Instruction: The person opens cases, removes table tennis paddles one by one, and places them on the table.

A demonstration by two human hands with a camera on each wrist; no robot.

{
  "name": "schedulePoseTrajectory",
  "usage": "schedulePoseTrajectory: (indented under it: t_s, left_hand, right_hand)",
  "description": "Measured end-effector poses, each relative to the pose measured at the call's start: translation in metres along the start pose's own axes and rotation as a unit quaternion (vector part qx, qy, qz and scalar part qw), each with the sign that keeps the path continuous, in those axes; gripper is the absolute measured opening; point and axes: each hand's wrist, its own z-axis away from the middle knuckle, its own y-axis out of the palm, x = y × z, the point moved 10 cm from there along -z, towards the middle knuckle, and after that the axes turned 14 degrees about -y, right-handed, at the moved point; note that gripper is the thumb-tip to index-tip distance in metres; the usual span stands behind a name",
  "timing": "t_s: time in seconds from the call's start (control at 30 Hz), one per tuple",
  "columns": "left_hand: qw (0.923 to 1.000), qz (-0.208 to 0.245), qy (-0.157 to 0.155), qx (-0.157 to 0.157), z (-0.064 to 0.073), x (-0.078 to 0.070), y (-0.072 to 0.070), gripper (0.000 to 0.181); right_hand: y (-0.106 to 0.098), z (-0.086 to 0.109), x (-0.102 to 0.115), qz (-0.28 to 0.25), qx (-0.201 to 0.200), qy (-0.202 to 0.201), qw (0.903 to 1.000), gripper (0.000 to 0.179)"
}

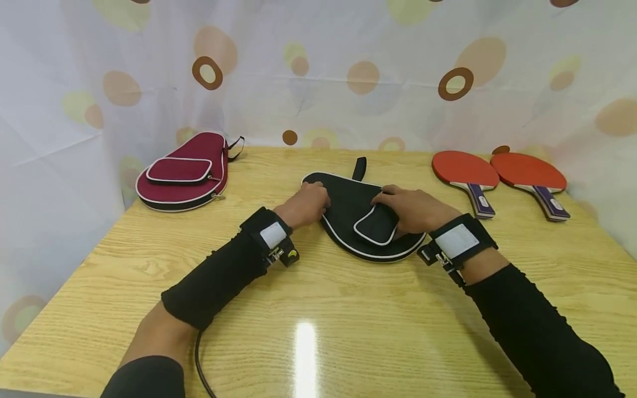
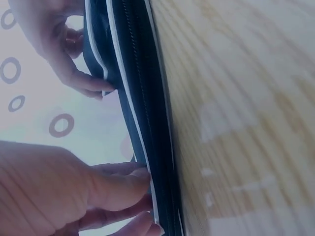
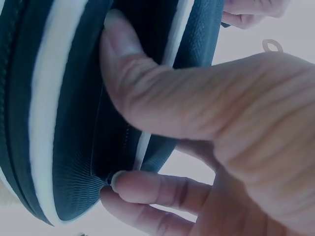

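Black paddle case [image 1: 343, 193] pinched by left hand [image 1: 307, 204], pocket [image 1: 375, 225] by right hand [image 1: 417, 210]; might get dragged askew if yanked tbh.

A white covering [image 1: 323, 33] rose behind the far edge of the tabletop [image 1: 249, 309] and came round along its left and right edges, too. I couldn't tell whether it was cloth or plastic. Tan discs [image 1: 363, 77], brown rings with pale centres [image 1: 207, 73] and soft yellow-green spots [image 1: 410, 8] dotted it, and one small dark brown disc [image 1: 290, 137] sat just above the far edge. Creases [image 1: 59, 149] crossed the stretch beyond the left edge. The tabletop was pale yellow wood grain, glossy enough to throw back a bright white streak of light [image 1: 306, 359] towards the middle of the near edge.
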Motion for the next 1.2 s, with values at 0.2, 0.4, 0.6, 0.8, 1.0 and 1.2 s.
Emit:
schedulePoseTrajectory:
  t_s: [0.2,0.4,0.6,0.8,1.0,1.2]
  left_hand:
    - [0.9981,0.057,0.009,0.022,0.001,-0.005,0.002,0.026]
    - [0.9840,0.142,-0.044,0.098,0.002,-0.006,0.016,0.047]
    - [0.9746,0.134,-0.056,0.170,0.013,-0.022,0.027,0.078]
    - [0.9779,0.104,-0.041,0.177,0.020,-0.031,0.029,0.093]
    - [0.9814,0.083,-0.034,0.170,0.016,-0.023,0.027,0.084]
    - [0.9760,0.097,-0.009,0.195,0.010,-0.012,0.029,0.080]
  right_hand:
    - [0.003,0.000,0.000,-0.001,0.003,0.029,0.9996,0.076]
    - [0.010,-0.005,0.006,0.020,0.013,0.046,0.9986,0.076]
    - [0.009,-0.009,0.013,0.040,0.003,0.052,0.9978,0.071]
    - [0.010,-0.014,0.014,0.066,0.003,0.064,0.9958,0.070]
    - [0.013,-0.020,0.015,0.078,0.009,0.084,0.9934,0.078]
    - [0.012,-0.023,0.021,0.093,0.007,0.106,0.9900,0.085]
